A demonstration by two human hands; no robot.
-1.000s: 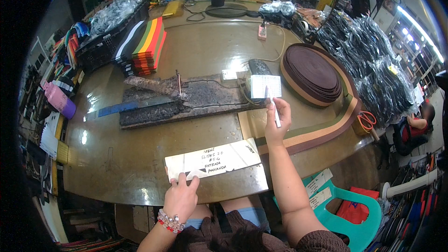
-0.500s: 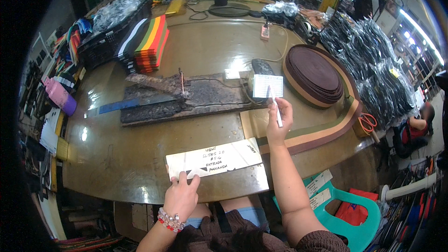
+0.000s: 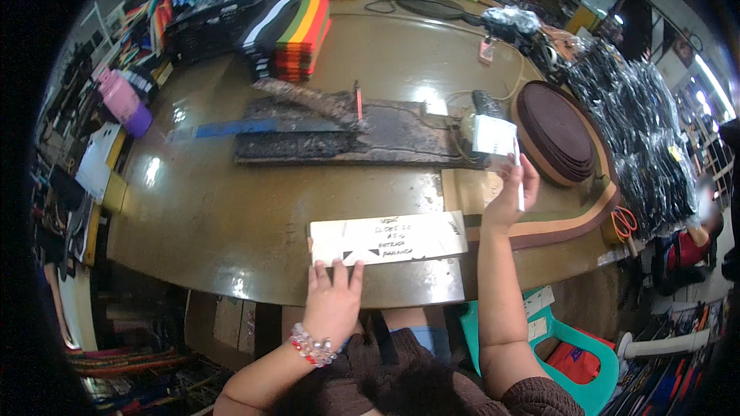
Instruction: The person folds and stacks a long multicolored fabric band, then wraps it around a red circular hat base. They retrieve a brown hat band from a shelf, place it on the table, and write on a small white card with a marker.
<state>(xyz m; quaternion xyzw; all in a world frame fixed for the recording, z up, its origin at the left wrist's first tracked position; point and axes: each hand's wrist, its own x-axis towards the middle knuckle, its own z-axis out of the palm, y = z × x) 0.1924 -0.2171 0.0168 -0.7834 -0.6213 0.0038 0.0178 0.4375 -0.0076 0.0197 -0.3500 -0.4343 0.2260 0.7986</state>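
My left hand [image 3: 334, 304] lies with its fingers stretched out, their tips on the near edge of a pale card template [image 3: 393, 237] with handwriting on it. Pinched in my right hand [image 3: 510, 199] is a slim white pen [image 3: 521, 185]. The pen's upper end is near a small white paper pad [image 3: 493, 135] on a dark object. A long dark worn board [image 3: 416, 135] lies beyond the template. On it rest a rough strip [image 3: 301, 100], a blue-marked ruler [image 3: 235, 128] and an upright reddish stick [image 3: 358, 102].
A big roll of brown and tan strap [image 3: 556, 131] sits on the table [image 3: 223, 216] at right. Striped strips [image 3: 304, 35] are stacked farther back. Plastic-wrapped black bundles [image 3: 632, 123] line the right side. A pink-purple bottle [image 3: 127, 104] stands left; a green chair [image 3: 482, 339] is near right.
The view has swung left, so the scene sits farther right. My right hand and pen are now beside the pad's lower right edge instead of over its face. The left hand stays on the template.
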